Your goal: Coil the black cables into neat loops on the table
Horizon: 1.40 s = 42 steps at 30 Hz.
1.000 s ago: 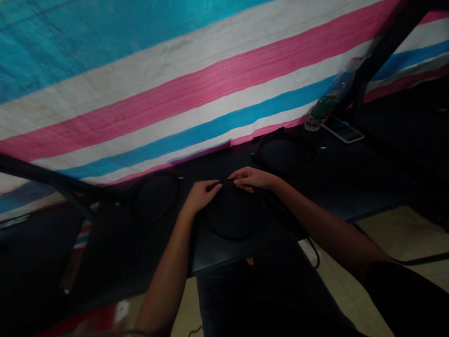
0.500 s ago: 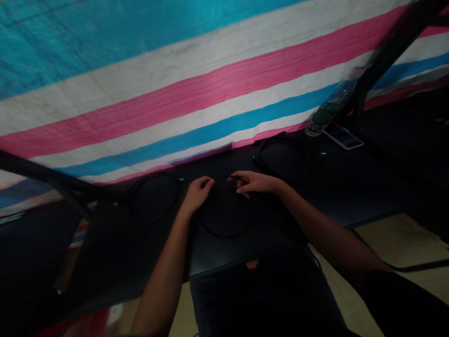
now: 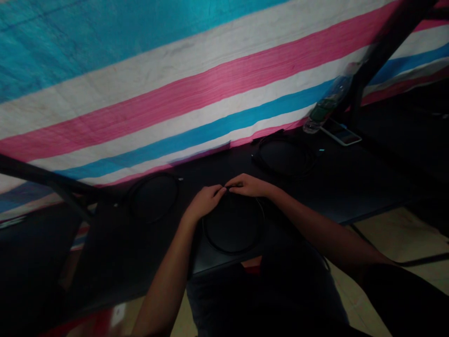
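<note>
A thin black cable (image 3: 232,252) forms a loop over the dark tabletop near its front edge. At the far side of that loop my left hand (image 3: 207,200) pinches the cable between thumb and fingers. Close beside it, my right hand (image 3: 247,185) also pinches the cable, its fingertips almost meeting those of the left. The cable ends are hidden or too dark to make out. To the left lies another coiled black cable (image 3: 132,202) with a small light tip, and a thicker black coil (image 3: 260,161) rests behind my right hand.
A clear plastic bottle (image 3: 323,108) with a green label leans at the back right, with a phone (image 3: 341,133) lying beside it. A striped tarp (image 3: 196,93) hangs behind the dark table (image 3: 336,201). Dark metal bars (image 3: 389,51) slant up at the sides.
My two hands have come together at the top of the loop. The right hand has closed on the cable, and the loop now sits rounder and nearer to my body.
</note>
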Motion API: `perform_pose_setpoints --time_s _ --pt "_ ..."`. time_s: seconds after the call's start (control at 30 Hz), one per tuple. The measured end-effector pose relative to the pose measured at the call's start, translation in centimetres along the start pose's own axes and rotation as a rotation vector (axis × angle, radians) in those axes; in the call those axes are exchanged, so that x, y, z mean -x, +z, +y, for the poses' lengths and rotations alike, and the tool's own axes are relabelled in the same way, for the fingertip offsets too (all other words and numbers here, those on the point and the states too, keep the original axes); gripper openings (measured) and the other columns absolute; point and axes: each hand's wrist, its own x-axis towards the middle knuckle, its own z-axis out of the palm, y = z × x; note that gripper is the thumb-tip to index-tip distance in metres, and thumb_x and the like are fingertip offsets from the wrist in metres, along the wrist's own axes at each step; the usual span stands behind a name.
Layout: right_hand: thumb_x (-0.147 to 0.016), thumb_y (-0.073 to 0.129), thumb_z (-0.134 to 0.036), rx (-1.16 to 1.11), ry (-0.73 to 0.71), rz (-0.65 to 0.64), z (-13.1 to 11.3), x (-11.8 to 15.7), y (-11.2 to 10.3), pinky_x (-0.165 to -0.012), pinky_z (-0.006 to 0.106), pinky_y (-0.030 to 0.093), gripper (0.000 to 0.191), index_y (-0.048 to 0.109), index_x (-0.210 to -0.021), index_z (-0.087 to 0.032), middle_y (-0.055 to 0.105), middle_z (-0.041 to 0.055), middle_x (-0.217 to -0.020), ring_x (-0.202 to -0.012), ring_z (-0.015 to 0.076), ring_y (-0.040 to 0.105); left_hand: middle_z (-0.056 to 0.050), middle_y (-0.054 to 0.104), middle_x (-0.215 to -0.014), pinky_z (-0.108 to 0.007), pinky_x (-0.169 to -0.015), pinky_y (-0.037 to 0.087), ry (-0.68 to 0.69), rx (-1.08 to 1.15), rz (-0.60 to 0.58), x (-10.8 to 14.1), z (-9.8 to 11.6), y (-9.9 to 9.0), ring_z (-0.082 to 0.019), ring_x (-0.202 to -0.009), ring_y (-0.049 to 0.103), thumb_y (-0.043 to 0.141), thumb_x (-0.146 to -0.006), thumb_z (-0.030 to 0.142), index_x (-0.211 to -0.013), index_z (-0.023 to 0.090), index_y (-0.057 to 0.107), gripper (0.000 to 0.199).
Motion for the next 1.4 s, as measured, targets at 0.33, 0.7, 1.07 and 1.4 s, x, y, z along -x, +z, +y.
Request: perform_pose_setpoints --time_s 0.33,0.7,1.07,1.4 --pt "-0.092 0.055 -0.036 -0.086 0.131 -0.039 -0.8 1.2 -2.8 -0.054 0.024 0.04 0.032 0.063 -0.109 -0.01 0.058 -0.0021 -0.06 -0.052 0.011 0.054 0.004 0.042 -0.054 -0.022 -0.045 0.03 -0.227 0.33 0.317 -0.5 -3.0 -1.8 -0.011 -0.047 0.04 0.05 -0.091 0.052 -0.069 0.019 0.052 0.039" --pt "-0.093 0.049 -0.037 0.023 0.131 0.023 -0.9 0.3 -1.0 -0.05 0.022 0.031 0.033 0.067 -0.096 -0.011 0.048 -0.0036 -0.061 -0.052 0.009 0.042 0.009 0.033 -0.059 -0.014 -0.037 0.015 -0.354 0.958 0.009 -0.2 -1.0 -0.2 -0.003 -0.04 0.025 0.062 -0.087 0.054 -0.092 0.015 0.059 0.039" --pt "-0.083 0.068 -0.03 -0.018 0.306 -0.183 -0.3 1.9 -3.8 -0.053 0.023 0.044 0.05 0.055 -0.128 -0.011 0.068 0.0028 -0.076 -0.06 0.0136 0.062 0.012 0.028 -0.053 -0.014 -0.034 0.016 -0.423 0.995 0.392 -0.7 -2.1 -1.7 -0.002 -0.036 0.022 0.067 -0.086 0.047 -0.083 0.015 0.056 0.034" --pt "-0.1 0.043 -0.033 0.251 0.319 0.193 -0.1 0.4 -2.0 -0.057 0.024 0.039 0.032 0.062 -0.082 -0.015 0.059 0.0022 -0.066 -0.058 0.012 0.053 0.005 0.041 -0.058 -0.018 -0.039 0.032 -0.358 0.845 0.216 -0.3 -3.2 -1.2 -0.006 -0.041 0.038 0.049 -0.09 0.032 -0.082 0.014 0.06 0.022"
